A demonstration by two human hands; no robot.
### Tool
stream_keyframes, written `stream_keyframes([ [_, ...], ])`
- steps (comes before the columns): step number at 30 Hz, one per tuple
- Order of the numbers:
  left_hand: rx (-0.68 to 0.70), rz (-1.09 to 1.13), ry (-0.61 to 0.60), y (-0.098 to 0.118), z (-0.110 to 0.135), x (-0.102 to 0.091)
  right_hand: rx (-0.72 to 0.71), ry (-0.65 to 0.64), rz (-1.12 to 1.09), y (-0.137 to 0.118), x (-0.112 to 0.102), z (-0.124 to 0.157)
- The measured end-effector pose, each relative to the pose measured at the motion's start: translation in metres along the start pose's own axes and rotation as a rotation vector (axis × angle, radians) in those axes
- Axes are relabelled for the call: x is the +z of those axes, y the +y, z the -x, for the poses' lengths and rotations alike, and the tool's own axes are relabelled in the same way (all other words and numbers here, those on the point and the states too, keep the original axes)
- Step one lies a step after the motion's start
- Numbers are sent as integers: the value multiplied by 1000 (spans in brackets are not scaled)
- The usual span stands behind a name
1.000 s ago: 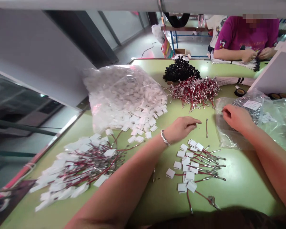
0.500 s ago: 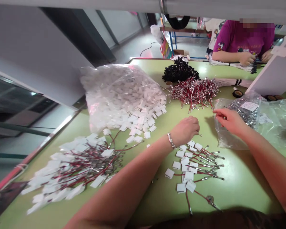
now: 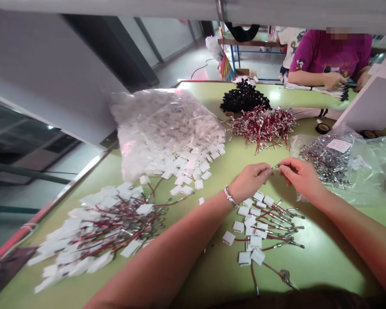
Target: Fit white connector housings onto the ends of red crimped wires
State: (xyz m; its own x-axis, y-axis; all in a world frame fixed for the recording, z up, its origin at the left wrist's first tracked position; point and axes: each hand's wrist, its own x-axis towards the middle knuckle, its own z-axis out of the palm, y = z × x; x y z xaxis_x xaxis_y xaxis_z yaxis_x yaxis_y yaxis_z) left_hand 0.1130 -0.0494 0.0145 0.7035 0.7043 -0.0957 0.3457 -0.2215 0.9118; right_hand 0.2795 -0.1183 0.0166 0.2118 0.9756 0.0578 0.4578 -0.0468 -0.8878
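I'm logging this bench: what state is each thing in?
Left hand: pinching a metal tip
Right hand: pinching a small part
Left bag: open, white pieces spilled out
Right bag: lying, metal parts inside
Uncapped wires: heaped
Capped wires: in two groups
Black pieces: heaped
Tape rolls: lying flat

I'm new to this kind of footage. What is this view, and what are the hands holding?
There is no machine here: a camera on a person's head looks forward and down at their bare left hand and right hand. On the green table lie a clear bag of white pieces, heaps of black parts and red wires, a bag of metal pieces, and white-ended wires in two groups. The left hand pinches a small shiny tip; the right hand pinches a tiny piece close to it. Both are too small to identify.
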Motion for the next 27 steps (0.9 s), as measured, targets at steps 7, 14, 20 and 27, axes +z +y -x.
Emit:
stream_keyframes([
  [7,18,-42,10,-1,1,3,-27,-4,67,0,2,3],
  [14,45,-117,-16,-5,1,1,-81,-72,112,1,1,3],
  [20,296,-756,-125,-1,4,-5,77,-300,129,-9,-10,5],
  [27,379,-1001,-127,13,3,-7,140,-371,72,-7,-16,0],
])
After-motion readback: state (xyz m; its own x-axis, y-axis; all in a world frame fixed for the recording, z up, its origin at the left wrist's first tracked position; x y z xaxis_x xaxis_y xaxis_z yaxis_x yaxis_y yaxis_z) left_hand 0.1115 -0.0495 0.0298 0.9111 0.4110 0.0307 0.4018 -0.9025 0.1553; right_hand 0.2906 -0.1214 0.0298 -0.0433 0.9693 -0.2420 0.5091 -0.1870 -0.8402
